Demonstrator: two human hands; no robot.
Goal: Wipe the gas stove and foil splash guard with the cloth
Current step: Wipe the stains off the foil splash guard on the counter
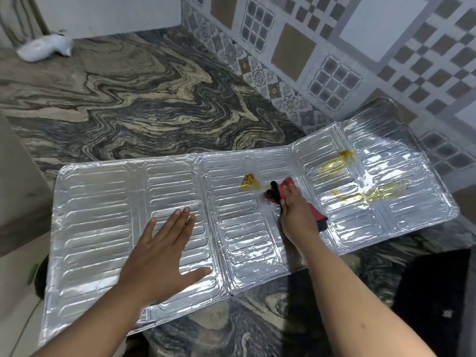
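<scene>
The silver foil splash guard [103, 228] lies flat and unfolded across the marbled counter. Yellow-brown greasy stains mark it: one blotch [248, 181] near the middle, and smears [360, 186] on the right panels. My right hand [296, 215] grips a red and black cloth [279, 193], pressed onto the foil just right of the middle blotch. Fingers spread, my left hand [164, 248] rests flat on the foil's left-centre panel. A dark shape at the lower right corner [432, 292] may be the stove; I cannot tell.
The dark swirled stone counter [154, 99] stretches behind the foil. A patterned tiled wall [334, 60] rises at the right, touching the foil's far right panel. A white crumpled rag or bag [46, 48] lies at the far left back corner.
</scene>
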